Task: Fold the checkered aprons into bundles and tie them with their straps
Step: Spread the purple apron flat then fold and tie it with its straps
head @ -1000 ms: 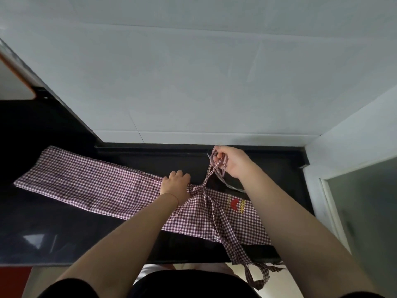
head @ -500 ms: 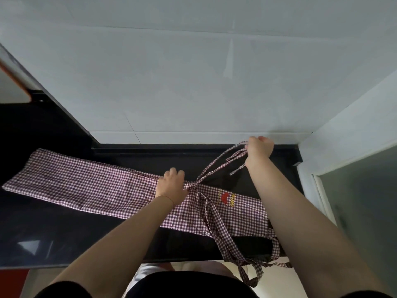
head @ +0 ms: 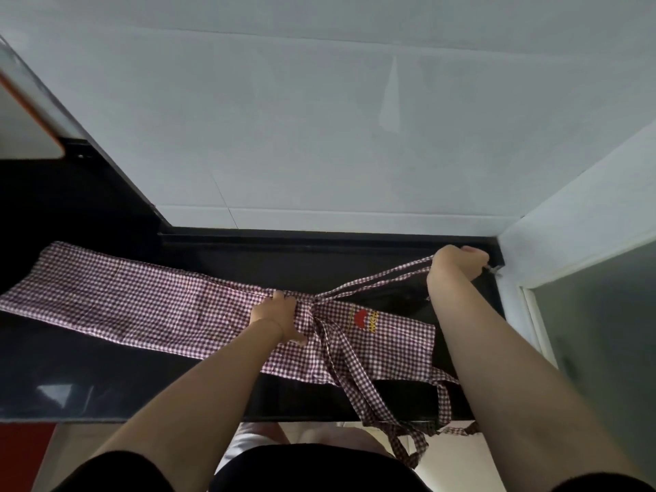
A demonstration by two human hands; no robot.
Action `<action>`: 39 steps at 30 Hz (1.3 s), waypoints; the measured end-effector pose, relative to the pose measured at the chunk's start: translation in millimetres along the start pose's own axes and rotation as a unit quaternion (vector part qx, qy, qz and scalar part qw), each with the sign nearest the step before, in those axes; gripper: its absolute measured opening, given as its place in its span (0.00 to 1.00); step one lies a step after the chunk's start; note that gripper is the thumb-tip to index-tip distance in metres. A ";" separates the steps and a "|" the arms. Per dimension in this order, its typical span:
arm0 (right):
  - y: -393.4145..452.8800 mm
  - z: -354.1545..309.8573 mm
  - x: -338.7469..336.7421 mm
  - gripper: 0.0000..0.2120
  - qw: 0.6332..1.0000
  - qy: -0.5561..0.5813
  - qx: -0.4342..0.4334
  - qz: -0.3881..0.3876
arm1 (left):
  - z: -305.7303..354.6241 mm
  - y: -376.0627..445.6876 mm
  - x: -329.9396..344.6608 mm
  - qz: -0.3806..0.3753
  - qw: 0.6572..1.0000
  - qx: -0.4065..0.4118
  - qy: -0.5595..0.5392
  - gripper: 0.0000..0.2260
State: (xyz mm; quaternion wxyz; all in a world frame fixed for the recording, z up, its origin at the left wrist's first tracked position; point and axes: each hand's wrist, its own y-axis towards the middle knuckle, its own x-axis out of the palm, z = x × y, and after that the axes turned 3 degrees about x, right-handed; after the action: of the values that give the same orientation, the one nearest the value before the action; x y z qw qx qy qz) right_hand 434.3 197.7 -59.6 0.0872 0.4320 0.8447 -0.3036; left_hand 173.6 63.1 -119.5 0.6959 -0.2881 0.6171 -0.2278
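White tiles backed a black counter (head: 106,367) where the apron (head: 142,303) lay, soft and light. Left hand (head: 280,317) pinned its gathered waist; right hand (head: 458,264) clenched straps (head: 376,280), far right.

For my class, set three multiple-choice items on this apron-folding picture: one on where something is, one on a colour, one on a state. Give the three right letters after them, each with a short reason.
1. Where does the left hand rest?
A. on the apron's cinched middle
B. on the wall
C. on the counter's front edge

2. What colour is the counter under the checkered apron?
A. white
B. black
C. green

3. How do the straps run to the right hand?
A. loose in a heap
B. pulled taut
C. knotted in a bow

Answers:
1 A: the hand presses on the cloth where it gathers.
2 B: the surface around the cloth is glossy black.
3 B: the straps run in straight lines from the gathered middle to the gripping hand near the far right corner.
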 end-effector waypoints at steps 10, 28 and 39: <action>-1.9 -16.9 -13.5 0.33 0.987 -0.027 0.062 -0.149 | -2.9 3.1 -6.1 -0.013 0.998 -0.061 -0.031 0.40; -83.0 86.1 56.6 0.09 0.600 -0.608 -0.271 -0.444 | 3.2 13.3 -9.3 0.067 0.979 -0.005 -0.190 0.12; -99.5 64.0 58.4 0.07 0.718 -0.409 -0.377 -0.419 | -9.9 23.1 -4.5 0.052 0.973 -0.013 -0.226 0.27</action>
State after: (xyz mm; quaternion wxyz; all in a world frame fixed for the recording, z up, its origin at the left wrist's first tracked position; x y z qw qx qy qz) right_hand 313.3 155.6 -91.2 0.4438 -0.2010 0.8660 -0.1123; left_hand 162.4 81.8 -132.7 0.8243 -0.3092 0.4608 -0.1125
